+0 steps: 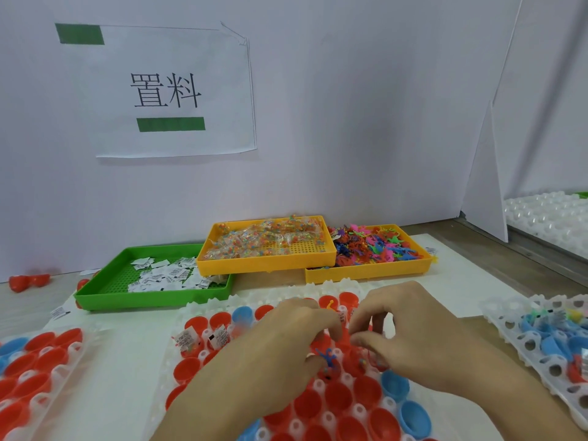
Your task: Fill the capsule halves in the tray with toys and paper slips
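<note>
Over tray [165, 361], curled left hand [288, 332], right hand [410, 326]

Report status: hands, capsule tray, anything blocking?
Both hands over capsule tray: left hand fingers curled, right hand pinching; held item unclear. Blue toy below left hand. Nothing blocking.

Your left hand [286, 338] and right hand [404, 332] hung close together over the white capsule tray [178, 370], fingers curled above the red capsule halves [318, 405]. What your fingertips pinched, if anything, was hard to tell. A small blue toy figure [327, 356] lay just under your left thumb. Two paper slips [219, 337] stood in red halves to the left. Blue halves [413, 415] sat on the tray's right side. Behind, the green tray [95, 292] held slips, one yellow tray [264, 267] bagged beads, the other yellow tray [366, 273] bright rubbery figures. A paper sign [171, 90] hung on the wall.
</note>
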A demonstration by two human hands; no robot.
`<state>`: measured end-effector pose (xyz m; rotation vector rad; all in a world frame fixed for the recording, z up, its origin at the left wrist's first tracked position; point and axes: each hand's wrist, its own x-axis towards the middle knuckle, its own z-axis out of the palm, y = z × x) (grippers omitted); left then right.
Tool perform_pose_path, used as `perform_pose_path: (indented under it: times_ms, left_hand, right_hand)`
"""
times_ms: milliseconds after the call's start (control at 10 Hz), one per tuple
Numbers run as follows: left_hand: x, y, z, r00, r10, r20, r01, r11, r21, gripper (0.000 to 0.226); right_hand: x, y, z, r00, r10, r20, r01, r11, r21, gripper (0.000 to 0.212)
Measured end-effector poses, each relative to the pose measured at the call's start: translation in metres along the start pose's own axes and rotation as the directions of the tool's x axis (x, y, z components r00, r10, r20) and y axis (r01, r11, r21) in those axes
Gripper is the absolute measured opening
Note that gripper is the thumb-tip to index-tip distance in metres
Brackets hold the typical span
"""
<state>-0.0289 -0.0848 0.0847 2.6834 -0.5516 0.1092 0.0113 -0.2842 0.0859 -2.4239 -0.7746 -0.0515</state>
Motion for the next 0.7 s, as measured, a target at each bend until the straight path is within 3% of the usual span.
perform_pose_path:
  times_ms: [100,200,300,400,500,600,700]
  left_hand:
    - [-0.004,-0.007,-0.012,0.998,0.0,-0.064,-0.001,1.0,-0.009,0.019]
    - [-0.014,-0.028,-0.029,0.974,-0.067,-0.215,0.055,0.997,-0.058,0.013]
    - [-0.033,-0.059,-0.036,0.867,-0.255,-0.427,0.153,0.954,-0.26,0.02]
    - [-0.056,-0.088,-0.026,0.718,-0.463,-0.52,0.222,0.86,-0.46,0.024]
    - [-0.077,-0.1,-0.002,0.611,-0.631,-0.478,0.25,0.726,-0.64,0.022]
    - [-0.091,-0.102,0.021,0.555,-0.691,-0.463,0.239,0.665,-0.707,0.02]
    - [-0.095,-0.099,0.029,0.541,-0.699,-0.468,0.291,0.678,-0.675,0.018]
  right_hand:
    - [0.0,0.0,-0.002,0.999,-0.025,-0.048,0.028,0.997,0.07,0.015]
    - [0.0,0.003,-0.004,0.998,-0.027,-0.05,0.034,0.991,0.131,0.014]
    - [0.002,0.006,-0.003,1.0,-0.009,0.014,0.006,0.987,0.161,0.013]
    - [0.005,0.011,0.002,0.999,-0.01,0.034,0.003,0.983,0.182,0.013]
    - [0.007,0.013,0.006,0.998,0.006,-0.062,0.004,0.986,0.165,0.013]
    - [0.006,0.009,0.009,0.995,-0.014,-0.102,0.031,0.985,0.168,0.017]
    - [0.003,-0.006,0.009,0.999,-0.01,-0.053,0.025,0.956,0.291,0.025]
